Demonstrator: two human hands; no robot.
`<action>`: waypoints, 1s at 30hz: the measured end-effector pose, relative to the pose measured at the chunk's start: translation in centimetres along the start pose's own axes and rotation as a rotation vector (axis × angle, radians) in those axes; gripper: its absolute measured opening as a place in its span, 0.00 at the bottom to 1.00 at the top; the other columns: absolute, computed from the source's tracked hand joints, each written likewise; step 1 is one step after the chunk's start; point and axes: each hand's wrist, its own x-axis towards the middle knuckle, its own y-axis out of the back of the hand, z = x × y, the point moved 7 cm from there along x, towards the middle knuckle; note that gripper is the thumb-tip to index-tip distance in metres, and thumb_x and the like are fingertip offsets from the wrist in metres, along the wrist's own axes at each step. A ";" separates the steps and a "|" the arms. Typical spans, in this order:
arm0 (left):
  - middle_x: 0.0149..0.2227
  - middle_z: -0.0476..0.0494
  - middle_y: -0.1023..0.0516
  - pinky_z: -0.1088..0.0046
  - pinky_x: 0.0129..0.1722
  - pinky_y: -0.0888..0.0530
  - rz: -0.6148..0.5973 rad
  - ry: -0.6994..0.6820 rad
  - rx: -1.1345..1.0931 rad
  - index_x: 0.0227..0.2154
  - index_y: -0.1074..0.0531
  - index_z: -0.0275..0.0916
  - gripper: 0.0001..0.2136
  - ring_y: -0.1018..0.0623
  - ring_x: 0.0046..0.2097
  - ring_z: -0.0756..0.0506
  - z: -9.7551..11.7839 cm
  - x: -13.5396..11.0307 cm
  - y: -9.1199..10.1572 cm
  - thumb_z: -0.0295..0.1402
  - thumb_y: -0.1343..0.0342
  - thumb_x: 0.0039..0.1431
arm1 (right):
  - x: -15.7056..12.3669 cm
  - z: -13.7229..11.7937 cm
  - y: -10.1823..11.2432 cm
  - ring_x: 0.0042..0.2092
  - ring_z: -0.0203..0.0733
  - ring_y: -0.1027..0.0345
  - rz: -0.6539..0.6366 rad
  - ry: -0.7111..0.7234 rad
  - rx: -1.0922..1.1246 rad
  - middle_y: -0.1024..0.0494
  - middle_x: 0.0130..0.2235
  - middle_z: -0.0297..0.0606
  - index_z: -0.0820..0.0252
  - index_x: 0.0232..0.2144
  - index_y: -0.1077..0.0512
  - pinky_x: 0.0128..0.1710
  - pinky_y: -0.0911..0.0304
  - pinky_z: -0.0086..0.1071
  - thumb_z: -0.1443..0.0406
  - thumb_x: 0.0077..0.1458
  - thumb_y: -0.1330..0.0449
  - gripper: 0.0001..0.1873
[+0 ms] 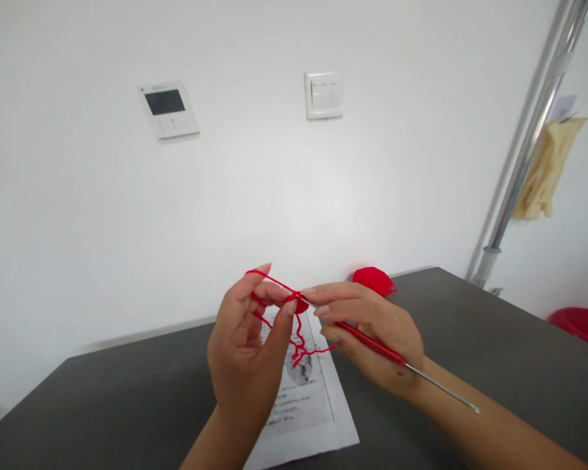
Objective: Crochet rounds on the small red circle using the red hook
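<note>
Head view: my half-curled left hand pinches small, likely soft red yarn-work by its edge, my right hand beside it closed round a slim, stiff-looking, red-handled metal hook.

White wall behind dark grey desk.
Wall carries a panel with a dark screen, left, and a white switch plate near centre. At right, a metal pole slants in view; a yellowish item hangs beside it. Light is diffuse, brightest at mid-wall.
</note>
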 end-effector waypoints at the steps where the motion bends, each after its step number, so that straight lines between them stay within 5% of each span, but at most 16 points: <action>1: 0.32 0.52 0.20 0.70 0.40 0.18 -0.011 0.069 -0.021 0.49 0.27 0.41 0.18 0.18 0.35 0.49 -0.2 0.1 -0.1 0.22 0.37 0.56 | 0.0 0.1 0.0 0.48 0.39 0.21 0.001 0.004 0.008 0.17 0.45 0.45 0.57 0.44 0.27 0.48 0.23 0.31 0.69 0.65 0.41 0.06; 11: 0.30 0.52 0.19 0.76 0.31 0.20 -0.056 0.342 -0.110 0.47 0.25 0.39 0.17 0.18 0.32 0.50 -1.1 0.5 -0.3 0.25 0.35 0.52 | -0.2 0.6 0.2 0.49 0.38 0.22 -0.030 0.088 0.005 0.17 0.44 0.46 0.61 0.43 0.27 0.49 0.24 0.30 0.72 0.63 0.40 0.07; 20: 0.25 0.52 0.21 0.80 0.28 0.25 -0.032 0.763 -0.561 0.38 0.27 0.34 0.18 0.22 0.27 0.53 -4.4 -0.7 -2.4 0.27 0.30 0.42 | -1.4 0.7 -1.0 0.50 0.44 0.24 -0.034 0.418 -0.257 0.20 0.44 0.48 0.63 0.45 0.28 0.47 0.22 0.35 0.71 0.66 0.45 0.08; 25: 0.27 0.53 0.21 0.79 0.29 0.26 -0.047 0.575 -0.305 0.43 0.29 0.37 0.19 0.23 0.28 0.53 -4.3 -0.2 -1.8 0.27 0.33 0.47 | -1.8 1.7 -1.9 0.48 0.43 0.25 0.068 0.273 -0.277 0.22 0.45 0.47 0.61 0.46 0.29 0.46 0.23 0.36 0.71 0.64 0.43 0.08; 30: 0.30 0.51 0.21 0.72 0.35 0.25 -0.208 0.320 -0.010 0.47 0.30 0.38 0.16 0.21 0.33 0.49 -4.1 0.9 -1.0 0.27 0.39 0.55 | -1.5 1.9 -2.2 0.45 0.44 0.25 0.014 0.149 -0.204 0.21 0.42 0.46 0.61 0.45 0.29 0.44 0.23 0.38 0.70 0.64 0.42 0.08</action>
